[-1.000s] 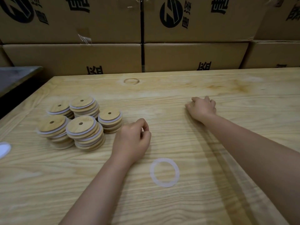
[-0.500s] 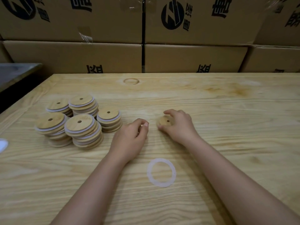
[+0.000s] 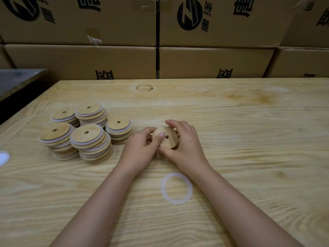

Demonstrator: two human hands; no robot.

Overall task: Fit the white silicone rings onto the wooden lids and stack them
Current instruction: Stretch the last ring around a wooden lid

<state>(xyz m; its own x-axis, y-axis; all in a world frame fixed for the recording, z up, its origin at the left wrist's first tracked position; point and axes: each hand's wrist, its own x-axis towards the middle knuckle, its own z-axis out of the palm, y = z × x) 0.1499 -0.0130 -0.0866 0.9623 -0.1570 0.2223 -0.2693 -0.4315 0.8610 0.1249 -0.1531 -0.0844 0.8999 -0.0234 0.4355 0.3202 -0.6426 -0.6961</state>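
A round wooden lid [image 3: 168, 135] with a small centre hole is tilted up above the table between both hands. My left hand [image 3: 140, 148] pinches its left edge, thumb on the face. My right hand [image 3: 185, 145] curls round its right and lower edge. A loose white silicone ring [image 3: 176, 188] lies flat on the table just in front of the hands. Several stacks of wooden lids with white rings fitted [image 3: 87, 132] stand to the left. Whether the held lid carries a ring is hidden by my fingers.
The wooden table [image 3: 249, 139] runs wide to the right. Cardboard boxes [image 3: 160, 59] wall off the far edge. A white object [image 3: 3, 157] shows at the left border. A dark surface [image 3: 17, 81] lies beyond the table's left corner.
My right hand came in from the right with a wooden lid and met my left hand. The lid is now raised and tilted between both hands. The loose ring stayed put.
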